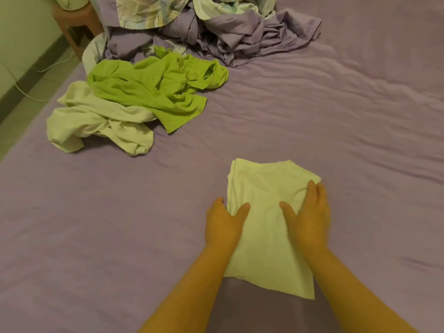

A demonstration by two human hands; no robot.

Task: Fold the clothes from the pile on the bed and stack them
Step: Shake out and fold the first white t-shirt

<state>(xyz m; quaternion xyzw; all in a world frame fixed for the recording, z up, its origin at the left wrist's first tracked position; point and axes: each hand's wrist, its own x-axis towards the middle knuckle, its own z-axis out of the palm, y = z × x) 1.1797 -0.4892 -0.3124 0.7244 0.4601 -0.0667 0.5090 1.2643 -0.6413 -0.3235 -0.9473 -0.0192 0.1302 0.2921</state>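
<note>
Pale yellow-white cotton, a folded rectangular garment (264, 212), is seen in the head view lying flat on the lavender sheet of the bed (348, 116), near the camera and a little right of centre. Its long axis runs from near to far, leaning slightly to the left at the far end.

The left hand (224, 224) is laid on the garment's left edge, thumb on top of the cloth and the other fingers (217, 205) just beyond the edge on the sheet; whether those fingers are tucked under the cloth cannot be told. The right hand (310, 219) is pressed flat on the right half, its fingers straight and reaching toward the far right corner, nothing being gripped. The garment thus lies directly between and under both hands, each equally close.

Judged from this, a final smoothing or a last fold across the long axis, near end brought to far end, is in hand.

At far left, well apart from the hands, a crumpled lime-green shirt (153, 90) rests partly over a crumpled cream garment (96, 126). The left hand is the nearer one to them. Beyond lies a heap of lavender and floral-print bedding (216, 30).
</note>
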